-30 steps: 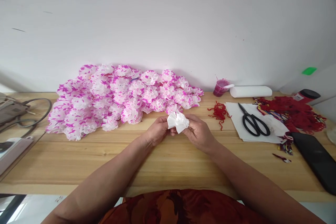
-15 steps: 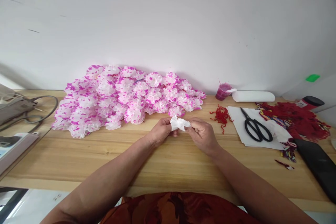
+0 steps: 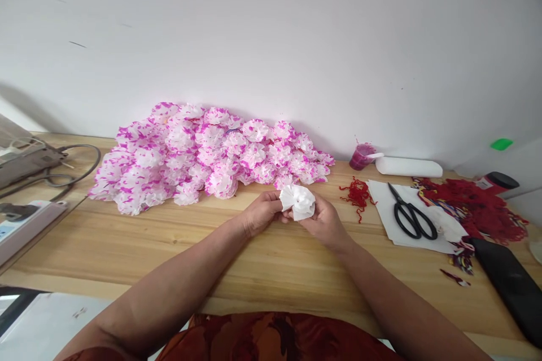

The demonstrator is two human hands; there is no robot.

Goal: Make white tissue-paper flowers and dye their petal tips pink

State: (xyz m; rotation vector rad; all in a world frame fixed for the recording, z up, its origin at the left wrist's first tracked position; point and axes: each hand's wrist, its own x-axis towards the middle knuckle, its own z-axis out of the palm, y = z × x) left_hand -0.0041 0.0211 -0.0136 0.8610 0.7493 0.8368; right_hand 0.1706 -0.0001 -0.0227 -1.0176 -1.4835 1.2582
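Observation:
A small white paper flower (image 3: 298,201) is held between both my hands just above the wooden table (image 3: 262,262). My left hand (image 3: 261,212) pinches its left side with closed fingers. My right hand (image 3: 324,221) cups and grips it from the right and below. Right behind my hands, against the wall, lies a large heap of pink-and-white paper flowers (image 3: 203,155).
To the right are loose red yarn (image 3: 358,191), a pink cup (image 3: 360,156), a white roll (image 3: 409,167), black scissors (image 3: 409,214) on white paper, a red thread pile (image 3: 476,202) and a black case (image 3: 508,285). A device with cables (image 3: 29,166) sits at the far left.
The white paper went from a narrow folded shape half a second ago to a rounder, fanned-out flower. My hands stayed in the same place on the table; the view shifted slightly.

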